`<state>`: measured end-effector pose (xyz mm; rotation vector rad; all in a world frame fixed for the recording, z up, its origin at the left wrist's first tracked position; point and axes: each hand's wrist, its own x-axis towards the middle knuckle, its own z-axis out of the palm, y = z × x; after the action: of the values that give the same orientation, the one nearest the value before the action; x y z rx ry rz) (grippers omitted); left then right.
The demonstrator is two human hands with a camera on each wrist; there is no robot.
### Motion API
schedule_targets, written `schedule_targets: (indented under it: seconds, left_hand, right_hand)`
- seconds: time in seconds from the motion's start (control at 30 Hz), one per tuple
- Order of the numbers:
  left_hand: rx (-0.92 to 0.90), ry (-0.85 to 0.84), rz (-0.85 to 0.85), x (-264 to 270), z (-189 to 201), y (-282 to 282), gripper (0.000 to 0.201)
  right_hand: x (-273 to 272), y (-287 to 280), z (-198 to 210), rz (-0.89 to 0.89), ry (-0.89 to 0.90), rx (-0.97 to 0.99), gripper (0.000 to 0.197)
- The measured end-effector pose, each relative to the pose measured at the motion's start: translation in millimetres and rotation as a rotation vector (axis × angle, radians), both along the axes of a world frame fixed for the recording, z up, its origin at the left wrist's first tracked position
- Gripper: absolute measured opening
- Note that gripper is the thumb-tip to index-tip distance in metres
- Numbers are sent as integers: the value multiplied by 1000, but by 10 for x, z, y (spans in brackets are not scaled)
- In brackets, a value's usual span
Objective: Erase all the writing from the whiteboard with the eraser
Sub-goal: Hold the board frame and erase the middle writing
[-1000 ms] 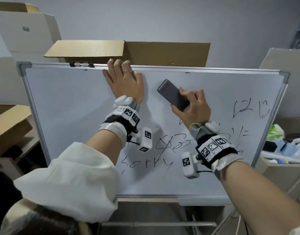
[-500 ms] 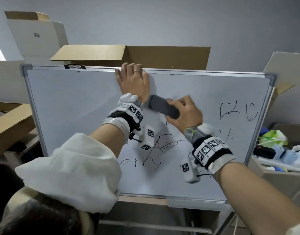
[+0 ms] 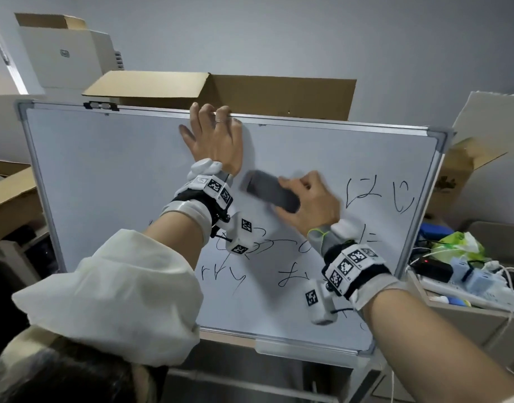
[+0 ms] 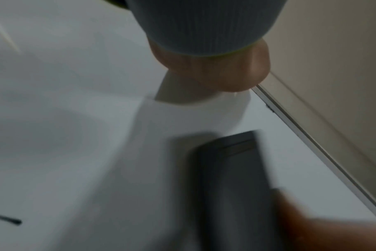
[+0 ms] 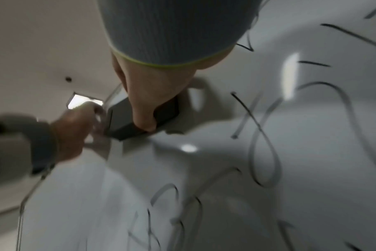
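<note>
The whiteboard (image 3: 110, 181) stands upright in its metal frame. Black writing (image 3: 378, 196) covers its right part, and more scribbles (image 3: 258, 245) lie low in the middle. My left hand (image 3: 212, 132) lies flat against the board, its fingertips reaching over the top frame. My right hand (image 3: 296, 199) grips the dark grey eraser (image 3: 271, 193) and presses it on the board just right of my left wrist, motion-blurred. The left wrist view shows the eraser (image 4: 232, 178) below my palm (image 4: 221, 71). In the right wrist view my thumb (image 5: 144, 108) clamps the eraser (image 5: 122, 122).
Open cardboard boxes (image 3: 250, 91) stand behind the board, with a white box (image 3: 61, 53) at the upper left and another carton (image 3: 8, 193) at the left. A box of cables and devices (image 3: 459, 274) sits at the right. The pen tray (image 3: 305, 349) hangs under the board.
My right hand has swept the eraser left and down across the board's middle, from upper centre to beside my left wrist. My left hand stays at the top edge.
</note>
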<state>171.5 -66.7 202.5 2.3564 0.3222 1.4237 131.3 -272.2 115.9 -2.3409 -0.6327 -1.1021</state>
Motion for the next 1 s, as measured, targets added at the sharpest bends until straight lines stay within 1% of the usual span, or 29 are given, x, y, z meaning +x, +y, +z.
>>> schedule_targets:
  seconds: [0.07, 0.1, 0.13, 0.2, 0.27, 0.3, 0.37, 0.5, 0.57, 0.63, 0.7, 0.77, 0.83, 0.87, 0.9, 0.97, 1.0]
  left_hand:
    - [-44, 18, -23, 8, 7, -88, 35]
    - [-56, 29, -27, 14, 10, -119, 36]
    - [-52, 40, -18, 23, 10, -146, 37]
    - [-25, 48, 25, 39, 1, -170, 39]
    - [-16, 29, 73, 43, -24, -160, 39]
    - [-9, 18, 82, 54, -32, -157, 38]
    - [-6, 15, 72, 83, -43, -151, 38]
    - [-70, 6, 37, 157, 21, -201, 41]
    - [-86, 5, 21, 158, -6, -209, 41]
    - [-85, -6, 43, 170, -1, -204, 41]
    - [-99, -15, 55, 152, -7, -231, 39]
    - [-108, -33, 17, 138, 11, -345, 39]
    - [-15, -32, -76, 152, 35, -568, 41]
    - [51, -36, -125, 165, 41, -718, 43]
    - [76, -59, -176, 173, 50, -881, 45]
    - [30, -165, -233, 196, 59, -1117, 41]
    - [27, -189, -214, 209, 42, -1199, 37]
  right_hand:
    - [-76, -4, -305, 78, 87, -157, 65]
    - [-106, -36, -371, 87, 114, -186, 65]
    - [-107, -79, -340, 78, 119, -161, 62]
    - [-62, -181, -117, -5, 72, -16, 55]
    - [4, -295, 139, -98, 29, 125, 52]
    - [25, -327, 206, -117, 24, 161, 52]
    - [10, -314, 171, -111, 27, 145, 52]
    - [-92, -211, -263, 7, 40, -86, 58]
    - [-134, -192, -344, 3, 62, -140, 60]
    - [-102, -250, -228, -54, 25, -104, 58]
    - [-68, -407, -19, -155, 8, 25, 57]
    - [-40, -592, 173, -203, 12, 98, 57]
    - [-43, -703, 249, -203, 5, 89, 58]
    - [-49, -726, 252, -198, 1, 79, 58]
    - [-48, -743, 234, -196, 0, 81, 58]
    - [-47, -747, 144, -198, 9, 95, 56]
    - [-52, -777, 74, -195, 11, 83, 55]
